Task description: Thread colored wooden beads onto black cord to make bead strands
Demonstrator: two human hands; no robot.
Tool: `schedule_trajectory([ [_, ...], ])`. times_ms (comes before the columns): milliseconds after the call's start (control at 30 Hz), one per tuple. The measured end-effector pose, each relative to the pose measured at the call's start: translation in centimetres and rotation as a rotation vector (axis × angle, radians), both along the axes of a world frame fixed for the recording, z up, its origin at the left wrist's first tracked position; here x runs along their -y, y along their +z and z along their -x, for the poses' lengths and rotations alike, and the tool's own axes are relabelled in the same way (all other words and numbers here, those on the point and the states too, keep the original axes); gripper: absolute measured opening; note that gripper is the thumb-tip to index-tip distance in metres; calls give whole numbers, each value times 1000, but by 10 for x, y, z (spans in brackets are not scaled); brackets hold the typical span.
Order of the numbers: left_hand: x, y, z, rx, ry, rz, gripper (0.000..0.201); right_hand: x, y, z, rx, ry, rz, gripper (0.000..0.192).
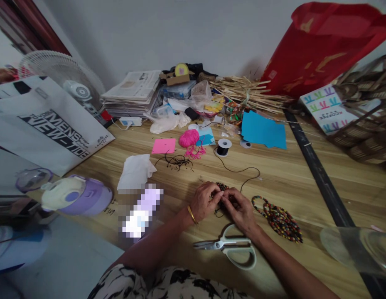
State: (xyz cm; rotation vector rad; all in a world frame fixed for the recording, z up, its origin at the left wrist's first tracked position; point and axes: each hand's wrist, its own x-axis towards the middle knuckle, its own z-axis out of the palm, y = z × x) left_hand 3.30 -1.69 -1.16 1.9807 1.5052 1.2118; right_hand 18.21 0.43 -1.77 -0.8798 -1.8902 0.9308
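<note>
My left hand (207, 200) and my right hand (241, 209) meet over the table, thumbs and fingertips pinched together. Between them bunches a strand of small dark, multicoloured beads (223, 186), partly covered by my left fingers. A thin black cord (242, 170) runs from a spool (223, 147) to behind my right hand, and a loose loop shows below the fingers. What exactly lies in the right pinch is too small to see. Scissors (232, 247) with pale handles lie just below my hands, blades pointing left. A coiled bead necklace (278, 220) rests beside my right wrist.
A phone (143, 214), white cloth (135, 172) and purple-and-white bottle (77, 195) lie to the left. Pink yarn (189, 138), black cord snippets (179, 161) and blue sheets (264, 131) lie farther back. A clear plastic container (355, 249) stands at right.
</note>
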Motion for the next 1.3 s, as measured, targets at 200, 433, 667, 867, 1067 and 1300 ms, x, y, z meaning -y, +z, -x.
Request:
schedule_trajectory([
  [200,-2,-3,2,40,-9,11,18,-1,0,0,6,16,-33,11],
  [433,-3,-1,3,101,-18,88,18,-1,-1,0,13,0,-17,11],
  [667,-4,3,5,143,-40,149,15,-4,-6,-1,13,5,-37,11],
  [867,-5,3,5,161,-35,152,16,-5,-4,-1,18,15,-23,11],
  [1067,-7,5,6,174,-32,153,17,-6,-4,-1,9,20,-29,11],
  [1300,-10,6,9,165,-39,175,20,-8,-3,-1,-24,13,-37,15],
])
